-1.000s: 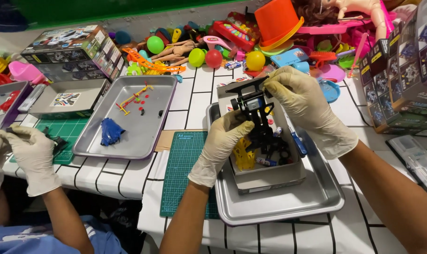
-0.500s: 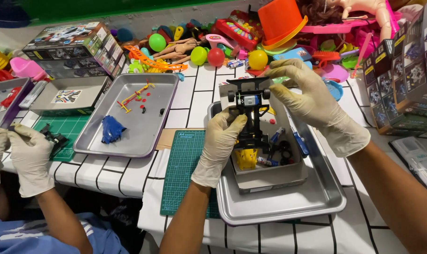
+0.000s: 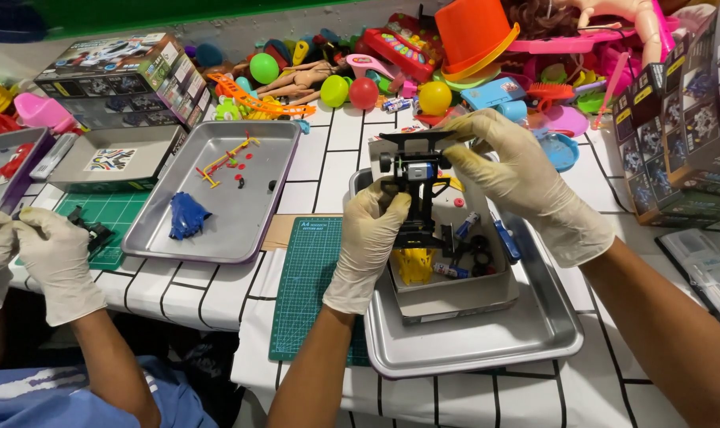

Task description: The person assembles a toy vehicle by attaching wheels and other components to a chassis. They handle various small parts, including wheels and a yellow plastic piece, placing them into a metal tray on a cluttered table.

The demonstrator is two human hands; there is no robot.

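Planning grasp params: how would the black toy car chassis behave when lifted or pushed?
Black toy car chassis is probably light: the left hand and right hand hold it by fingertips. Likely stiff plastic, since it keeps its shape. Thin open frame parts may snap under a hard grip.

We have one view only, head-mounted, looking steeply down and forward over the white gridded table [image 3: 328, 150]. Close range: our gloved left hand [image 3: 372, 238] and right hand [image 3: 526, 182] fill centre frame. Far edge reaches the toy pile [image 3: 391, 71]; a co-worker's gloved hands [image 3: 27, 254] at near left.
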